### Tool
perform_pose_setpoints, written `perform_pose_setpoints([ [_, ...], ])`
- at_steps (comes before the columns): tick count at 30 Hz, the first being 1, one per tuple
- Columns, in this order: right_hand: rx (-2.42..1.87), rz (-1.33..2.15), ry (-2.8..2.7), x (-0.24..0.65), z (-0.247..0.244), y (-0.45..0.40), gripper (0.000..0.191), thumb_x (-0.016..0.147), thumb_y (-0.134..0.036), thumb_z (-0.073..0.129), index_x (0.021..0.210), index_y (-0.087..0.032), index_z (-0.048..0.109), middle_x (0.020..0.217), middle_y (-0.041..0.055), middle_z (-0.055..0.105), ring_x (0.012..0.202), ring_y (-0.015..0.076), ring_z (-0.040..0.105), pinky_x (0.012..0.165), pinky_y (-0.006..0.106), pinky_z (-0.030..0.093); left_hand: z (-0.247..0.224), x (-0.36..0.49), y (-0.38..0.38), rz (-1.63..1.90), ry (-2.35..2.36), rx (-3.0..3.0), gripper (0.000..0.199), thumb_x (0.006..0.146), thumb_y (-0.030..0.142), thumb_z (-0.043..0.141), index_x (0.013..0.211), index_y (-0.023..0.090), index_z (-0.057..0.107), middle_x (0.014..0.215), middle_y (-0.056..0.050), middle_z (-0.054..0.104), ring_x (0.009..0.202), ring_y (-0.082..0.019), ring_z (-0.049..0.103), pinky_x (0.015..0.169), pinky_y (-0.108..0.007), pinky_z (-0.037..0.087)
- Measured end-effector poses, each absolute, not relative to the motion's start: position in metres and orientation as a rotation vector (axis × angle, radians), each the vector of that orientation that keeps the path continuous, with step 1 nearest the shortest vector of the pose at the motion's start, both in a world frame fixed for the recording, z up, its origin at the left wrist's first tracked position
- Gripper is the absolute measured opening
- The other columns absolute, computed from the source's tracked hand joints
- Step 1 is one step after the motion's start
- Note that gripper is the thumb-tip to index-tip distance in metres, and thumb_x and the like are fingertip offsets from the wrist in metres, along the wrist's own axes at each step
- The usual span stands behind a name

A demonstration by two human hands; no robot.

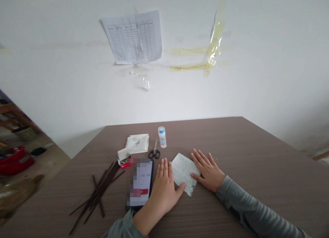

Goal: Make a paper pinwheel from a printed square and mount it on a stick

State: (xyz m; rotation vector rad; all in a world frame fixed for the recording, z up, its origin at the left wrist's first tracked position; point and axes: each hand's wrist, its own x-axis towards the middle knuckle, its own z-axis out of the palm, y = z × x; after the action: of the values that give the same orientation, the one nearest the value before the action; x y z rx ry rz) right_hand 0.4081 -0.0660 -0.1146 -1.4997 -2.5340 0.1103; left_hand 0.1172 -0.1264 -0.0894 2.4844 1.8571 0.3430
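A square of printed paper (183,171) lies turned at an angle on the brown table, between my two hands. My left hand (166,188) rests flat at the paper's left side, fingers stretched forward and thumb at its lower edge. On the other side, my right hand (208,169) lies flat with its fingers apart, the thumb touching the paper's right corner. Neither hand holds anything. Beside my left hand is a phone (141,183) with a timer reading 00:04, partly covered by that hand and wrist.
Behind the phone lie black-handled scissors (154,153), a glue stick (162,138) standing upright, a stack of pale papers (138,143) and a small opened box (125,158). Several dark brown sticks (99,190) are heaped at the left. A white wall with a taped sheet (135,37) rises behind the table.
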Motion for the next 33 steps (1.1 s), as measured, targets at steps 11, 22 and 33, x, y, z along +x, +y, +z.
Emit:
perform_pose_setpoints([
  [11, -1.104, 0.314, -2.604, 0.374, -0.112, -0.075, 0.098, 0.109, -0.02, 0.061, 0.204, -0.039, 0.05, 0.2, 0.0049, 0.061, 0.188, 0.0423, 0.059, 0.157, 0.065, 0.049, -0.068, 0.124, -0.129, 0.343, 1.538, 2.571, 0.068, 0.118, 0.028, 0.074, 0.187, 0.025, 0.075, 0.199, -0.015, 0.066, 0.187, -0.043, 0.062, 0.154, -0.062, 0.056],
  [22, -1.462, 0.296, -2.504, 0.396, -0.109, -0.071, 0.09, 0.113, -0.052, 0.08, 0.2, -0.042, 0.058, 0.205, 0.007, 0.054, 0.195, 0.0538, 0.045, 0.159, 0.082, 0.036, -0.076, 0.114, -0.128, 0.362, 1.585, 2.565, 0.074, 0.121, 0.043, 0.074, 0.191, 0.019, 0.07, 0.2, -0.021, 0.062, 0.187, -0.047, 0.062, 0.15, -0.07, 0.06],
  [33, -1.578, 0.347, -2.551, 0.411, -0.095, -0.069, 0.105, 0.117, -0.083, 0.075, 0.206, -0.035, 0.044, 0.215, 0.0176, 0.034, 0.2, 0.0572, 0.031, 0.156, 0.094, 0.027, -0.062, 0.11, -0.125, 0.236, 1.562, 2.484, 0.084, 0.122, 0.056, 0.081, 0.193, 0.015, 0.066, 0.204, -0.023, 0.052, 0.191, -0.049, 0.055, 0.156, -0.068, 0.053],
])
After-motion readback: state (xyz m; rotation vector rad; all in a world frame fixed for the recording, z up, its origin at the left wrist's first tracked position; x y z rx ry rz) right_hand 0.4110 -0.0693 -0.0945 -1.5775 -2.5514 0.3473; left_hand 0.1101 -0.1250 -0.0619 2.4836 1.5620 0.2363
